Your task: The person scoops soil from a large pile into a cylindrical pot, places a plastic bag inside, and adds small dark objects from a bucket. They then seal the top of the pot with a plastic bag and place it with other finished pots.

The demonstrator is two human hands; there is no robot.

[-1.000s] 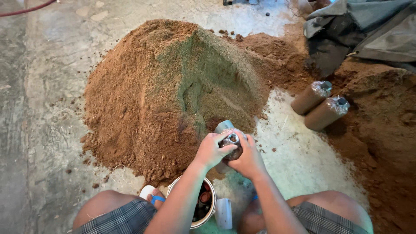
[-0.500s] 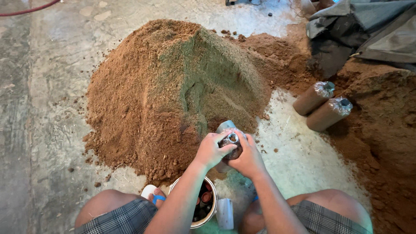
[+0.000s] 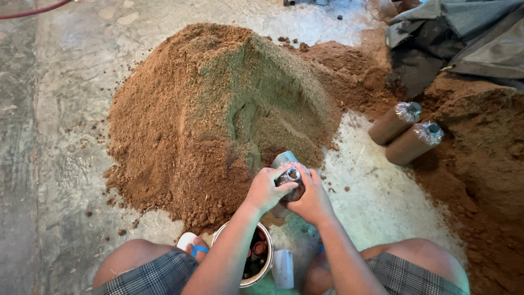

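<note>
Filled plastic bag [image 3: 291, 183] of brown substrate, upright on floor at near foot of big brown pile [image 3: 218, 114], centre of scene. Left hand [image 3: 266, 188] grasping bag neck from left; right hand [image 3: 312, 199] clasped on it from right, fingers meeting at top. White bucket [image 3: 256, 279] just near of hands, between knees. Two finished bags [image 3: 405, 134] lying far right, well apart. Concrete floor [image 3: 54, 136] to left.

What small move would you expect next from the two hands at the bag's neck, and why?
Probably finishing the neck: the left hand and right hand pinch the top of a filled bag, where a ring shows. Two filled bags lying beside the sawdust pile have gathered plastic tops.
</note>
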